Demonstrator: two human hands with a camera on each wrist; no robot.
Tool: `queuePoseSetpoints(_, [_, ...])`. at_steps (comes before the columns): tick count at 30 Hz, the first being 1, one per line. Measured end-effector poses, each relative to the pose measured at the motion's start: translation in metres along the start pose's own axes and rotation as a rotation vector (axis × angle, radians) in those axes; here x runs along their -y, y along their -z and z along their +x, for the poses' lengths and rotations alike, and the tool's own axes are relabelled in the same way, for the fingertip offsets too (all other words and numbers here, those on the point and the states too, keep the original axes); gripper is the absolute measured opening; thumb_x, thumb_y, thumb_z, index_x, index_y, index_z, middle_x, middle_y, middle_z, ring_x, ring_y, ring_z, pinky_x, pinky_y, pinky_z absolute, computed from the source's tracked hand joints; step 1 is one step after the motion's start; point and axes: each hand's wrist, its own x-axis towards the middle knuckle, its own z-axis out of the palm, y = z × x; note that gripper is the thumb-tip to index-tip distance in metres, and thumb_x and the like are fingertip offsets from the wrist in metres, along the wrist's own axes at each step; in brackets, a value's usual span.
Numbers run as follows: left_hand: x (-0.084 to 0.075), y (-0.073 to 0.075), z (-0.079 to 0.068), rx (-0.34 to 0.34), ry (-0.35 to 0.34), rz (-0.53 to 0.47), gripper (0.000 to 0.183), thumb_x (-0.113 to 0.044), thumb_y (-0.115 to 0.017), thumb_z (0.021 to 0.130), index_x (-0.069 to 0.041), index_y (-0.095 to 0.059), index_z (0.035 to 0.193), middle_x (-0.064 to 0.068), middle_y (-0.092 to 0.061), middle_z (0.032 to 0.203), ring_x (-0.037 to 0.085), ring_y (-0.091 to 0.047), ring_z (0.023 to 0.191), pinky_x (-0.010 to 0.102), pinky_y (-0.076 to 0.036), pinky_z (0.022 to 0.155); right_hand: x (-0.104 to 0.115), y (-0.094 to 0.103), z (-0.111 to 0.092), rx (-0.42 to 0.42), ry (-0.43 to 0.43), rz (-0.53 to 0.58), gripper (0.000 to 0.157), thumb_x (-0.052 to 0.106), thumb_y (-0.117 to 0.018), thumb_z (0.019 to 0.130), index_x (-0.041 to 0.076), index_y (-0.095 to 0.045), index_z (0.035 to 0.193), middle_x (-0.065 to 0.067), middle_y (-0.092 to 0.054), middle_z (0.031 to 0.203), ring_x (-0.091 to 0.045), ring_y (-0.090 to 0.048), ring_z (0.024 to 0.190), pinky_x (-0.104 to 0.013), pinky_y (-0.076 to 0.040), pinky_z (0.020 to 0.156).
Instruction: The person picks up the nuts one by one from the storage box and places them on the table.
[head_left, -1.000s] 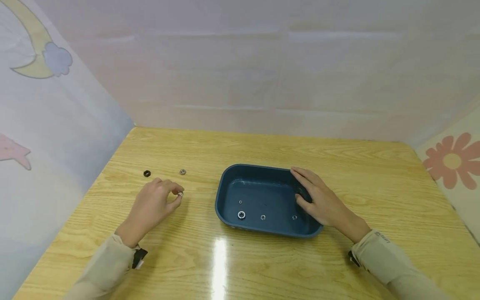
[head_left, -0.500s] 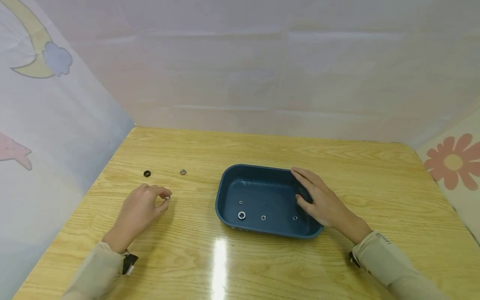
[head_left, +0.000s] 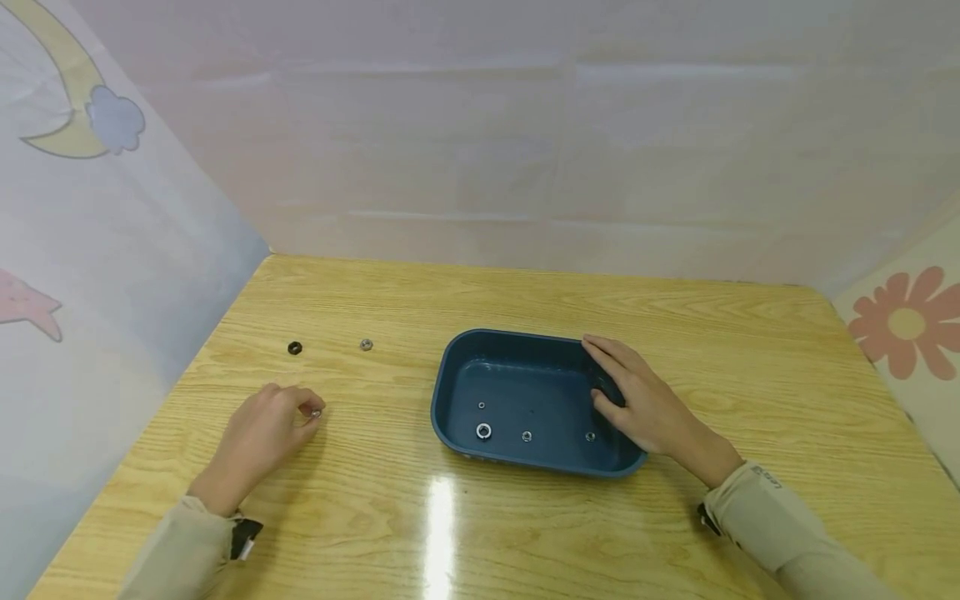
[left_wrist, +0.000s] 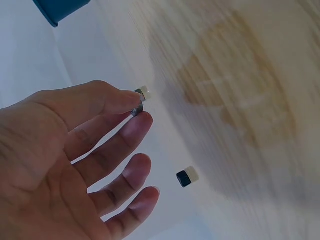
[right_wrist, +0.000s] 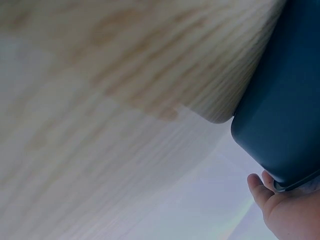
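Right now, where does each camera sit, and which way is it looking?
Head: worn on the head, facing forward and down at the table and blue bin; left hand, right hand and sleeves show.
Left wrist: worn there, facing along the left hand, which pinches a small metal piece; palm showing.
Right wrist: worn there, facing the blue bin's outside; part of the right hand shows.
Shared: head and left wrist both show the black nut.

An indoor spot, though whether home, studio or workroom cannot be told: a wood-grain tabletop (head_left: pixel 525 533) meets a pale, creased wall covering (head_left: pixel 480 150), with a cartoon moon (head_left: pixel 73 67), cloud (head_left: pixel 116 119) and flower (head_left: pixel 906 323) at the sides.
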Motion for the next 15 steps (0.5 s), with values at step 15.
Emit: queuePoseSetpoints(15, [0.0101, -0.0017, -0.0034, 0.074, 0.027, 0.024, 0.013, -0.005, -0.076, 0.078, -0.011, -0.078, 0.09, 0.001, -0.073, 0.082, 0.02, -0.061, 0.074, 0.038, -0.051, 0.062, -0.0004, -0.0003, 0.0, -0.005, 0.001, -0.001, 0.069, 0.009, -0.062, 0.095, 0.001, -0.029, 0.155, -0.018, -0.027, 0.16, -0.04, -0.028, 0.146, -0.059, -0.033, 0.111])
